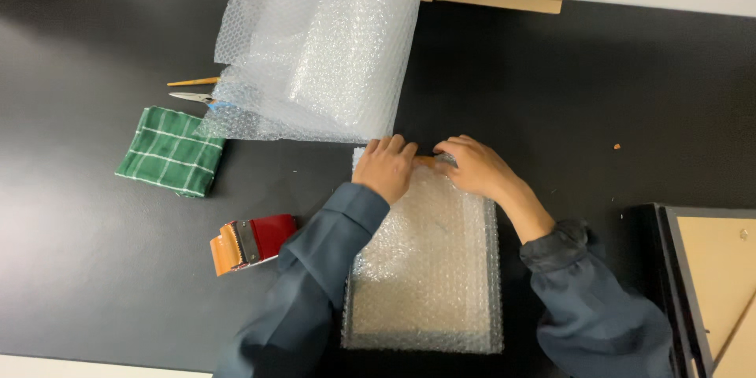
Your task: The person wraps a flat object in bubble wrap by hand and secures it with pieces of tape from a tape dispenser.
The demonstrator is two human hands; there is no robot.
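Fingers of both hands — left hand [385,165], right hand [472,165] — press tape [426,160] flat on the parcel [425,268], already fully bubble-wrapped; only sealing seems left.

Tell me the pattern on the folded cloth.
Green with white checks; the cloth shows in the head view.

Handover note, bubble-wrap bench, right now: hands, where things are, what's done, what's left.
Left hand: pressing the top edge of the bubble-wrapped flat parcel.
Right hand: on the same edge, fingers on a strip of brown tape.
Parcel lies flat on the black table, fully covered in wrap.
Tape dispenser sits left of the parcel; bubble wrap roll behind it; green cloth and pliers far left.
Done: wrapping. Left: likely finishing the top seam; other edges show no tape.
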